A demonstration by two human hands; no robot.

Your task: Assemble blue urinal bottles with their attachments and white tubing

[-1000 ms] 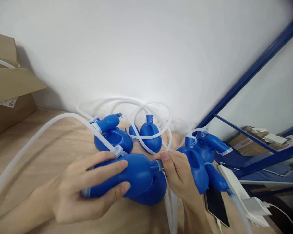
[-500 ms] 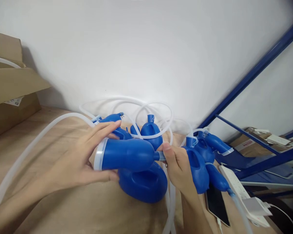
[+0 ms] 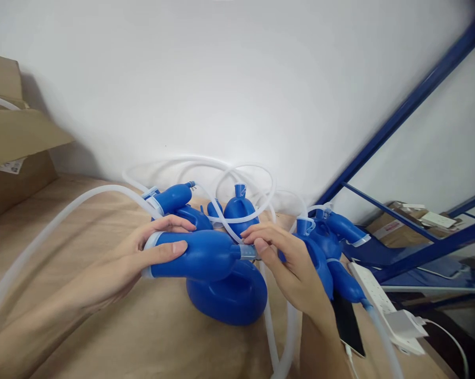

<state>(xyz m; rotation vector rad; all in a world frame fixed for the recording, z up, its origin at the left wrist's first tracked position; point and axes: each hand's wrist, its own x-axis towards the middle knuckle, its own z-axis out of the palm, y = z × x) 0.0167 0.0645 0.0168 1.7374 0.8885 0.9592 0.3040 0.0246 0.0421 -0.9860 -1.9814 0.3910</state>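
A blue funnel-shaped piece [image 3: 205, 255] with a pale rim lies level in my left hand [image 3: 142, 255], whose thumb rests across its front and whose fingers go over and behind it. At its narrow right end sits a clear tube end [image 3: 248, 252]. My right hand [image 3: 280, 252] pinches that tube end between thumb and fingers. Under the piece, a blue bottle with a handle opening [image 3: 229, 295] rests on the table. Another blue funnel-shaped piece [image 3: 173, 198] lies just behind my left hand.
More blue bottles [image 3: 240, 210] and looping white tubes [image 3: 99, 190] lie towards the wall. An open cardboard box [image 3: 24, 179] is at left. On the right are a phone [image 3: 348, 327], a power strip [image 3: 371, 295] and a blue metal rack [image 3: 395, 126].
My left thumb has moved from below the blue piece up onto its front. My right fingers have shifted along the tube end and lie more extended, leaving more of it showing.
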